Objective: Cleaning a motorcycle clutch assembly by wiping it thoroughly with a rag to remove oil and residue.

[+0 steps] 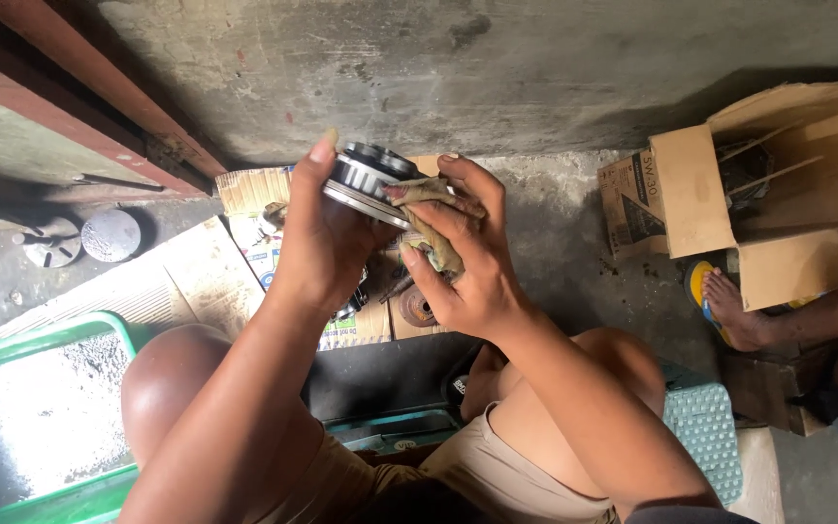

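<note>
A round metal bearing part (369, 180), silver and black, is raised at chest height in my left hand (320, 233), fingers wrapped around its rim. Pressed against its right side is a dirty beige rag (431, 228), bunched in my right hand (467, 262). Both hands are up over my bent knees. Below the hands, small metal parts (417, 309) lie on flattened cardboard (196, 281) on the floor.
A green plastic tub (46, 412) with liquid sits at lower left. Two round metal pieces (80, 236) rest on the concrete at left. Open cardboard boxes (768, 184) stand at right, next to another person's foot in a sandal (729, 306). A concrete wall is ahead.
</note>
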